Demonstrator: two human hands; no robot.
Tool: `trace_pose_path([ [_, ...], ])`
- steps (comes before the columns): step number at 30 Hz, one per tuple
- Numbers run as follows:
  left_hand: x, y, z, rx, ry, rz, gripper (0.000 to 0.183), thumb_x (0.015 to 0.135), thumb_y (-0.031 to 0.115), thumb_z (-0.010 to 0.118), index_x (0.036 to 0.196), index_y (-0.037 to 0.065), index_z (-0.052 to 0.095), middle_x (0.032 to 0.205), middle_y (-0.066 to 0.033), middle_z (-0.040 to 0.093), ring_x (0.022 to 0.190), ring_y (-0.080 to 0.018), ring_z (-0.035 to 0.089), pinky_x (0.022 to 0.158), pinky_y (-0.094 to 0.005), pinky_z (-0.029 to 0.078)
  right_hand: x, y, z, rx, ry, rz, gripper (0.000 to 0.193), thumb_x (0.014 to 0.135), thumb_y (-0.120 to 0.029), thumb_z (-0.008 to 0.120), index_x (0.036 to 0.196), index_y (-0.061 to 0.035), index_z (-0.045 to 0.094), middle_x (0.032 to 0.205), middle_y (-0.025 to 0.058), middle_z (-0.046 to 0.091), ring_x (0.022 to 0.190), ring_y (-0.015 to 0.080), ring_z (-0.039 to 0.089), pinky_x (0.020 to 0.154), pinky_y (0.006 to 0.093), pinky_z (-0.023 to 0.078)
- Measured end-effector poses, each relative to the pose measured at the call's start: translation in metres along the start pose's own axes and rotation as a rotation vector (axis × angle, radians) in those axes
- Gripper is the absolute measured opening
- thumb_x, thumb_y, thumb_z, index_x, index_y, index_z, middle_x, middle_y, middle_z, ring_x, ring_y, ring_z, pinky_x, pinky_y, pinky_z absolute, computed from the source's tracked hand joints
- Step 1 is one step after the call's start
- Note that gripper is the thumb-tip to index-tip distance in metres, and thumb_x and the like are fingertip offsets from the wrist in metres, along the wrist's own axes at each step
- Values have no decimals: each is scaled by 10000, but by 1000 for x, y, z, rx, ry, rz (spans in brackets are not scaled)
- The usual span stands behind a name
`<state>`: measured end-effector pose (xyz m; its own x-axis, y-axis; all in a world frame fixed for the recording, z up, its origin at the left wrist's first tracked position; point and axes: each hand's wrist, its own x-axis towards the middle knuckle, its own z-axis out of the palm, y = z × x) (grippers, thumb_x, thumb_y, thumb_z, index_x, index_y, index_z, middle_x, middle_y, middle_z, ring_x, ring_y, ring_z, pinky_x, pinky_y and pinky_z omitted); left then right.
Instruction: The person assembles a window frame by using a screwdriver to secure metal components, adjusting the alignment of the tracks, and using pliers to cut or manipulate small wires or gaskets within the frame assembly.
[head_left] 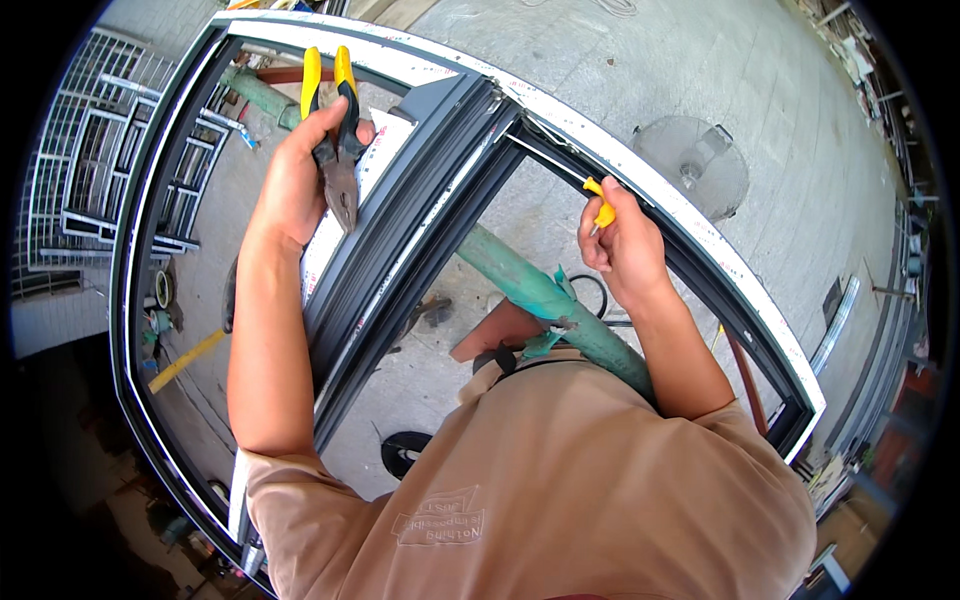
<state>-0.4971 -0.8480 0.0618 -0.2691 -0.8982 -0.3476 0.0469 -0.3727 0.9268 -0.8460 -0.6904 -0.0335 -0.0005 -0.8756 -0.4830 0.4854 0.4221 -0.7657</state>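
Observation:
My left hand is closed round pliers with yellow and black handles, their jaws pointing back toward me. The pliers are over the dark grey middle bar of a large window frame whose outer edge carries white film. In my right hand is a screwdriver with a yellow handle. Its thin shaft slants up and left along the inner edge of the frame's far side, and the tip is close to the joint with the middle bar. Whether the tip touches the frame, I cannot tell.
Green wrapped pipes support the frame from beneath. A round wire-caged fan stands beyond the far side. Barred metal frames lie at the left, and long metal profiles at the right. A black roll rests on the floor.

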Motion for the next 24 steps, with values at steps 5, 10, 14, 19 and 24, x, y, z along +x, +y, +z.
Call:
trace_pose_path([
  [5,-4,2,4,-24,3,5,340,1123,389,619,978,88,688,946,-43,727,850,-146,680,805,-274,543,7,2,1,193,-72,82,577,1159,-540,491,890,-54,649,599,29,449,516,124,357,493,282,301],
  [10,-9,3,13,-115,-34,3,331,1108,390,649,993,86,714,932,-32,758,805,-127,709,738,-265,574,-3,13,-7,212,-33,-60,570,1171,-526,465,811,-97,571,577,31,438,501,135,369,499,300,292],
  [14,-12,-2,9,-29,-49,27,371,1113,422,636,976,92,735,925,-14,755,787,-114,693,728,-273,563,-21,20,-17,33,-88,-123,626,1178,-539,397,764,-91,539,554,59,445,508,160,398,523,321,314],
  [19,-14,0,15,25,-33,59,380,1120,440,629,955,111,726,945,-1,744,801,-84,672,742,-242,546,-48,46,-18,-40,-92,-64,658,1170,-560,383,789,-65,590,640,78,529,562,169,468,560,329,357],
  [24,-11,-6,13,20,-85,158,388,1138,449,600,978,115,718,1069,-15,759,925,-80,657,798,-214,515,-58,62,-13,-236,-92,-171,680,1167,-566,379,792,-60,636,684,75,586,594,166,509,583,321,376],
])
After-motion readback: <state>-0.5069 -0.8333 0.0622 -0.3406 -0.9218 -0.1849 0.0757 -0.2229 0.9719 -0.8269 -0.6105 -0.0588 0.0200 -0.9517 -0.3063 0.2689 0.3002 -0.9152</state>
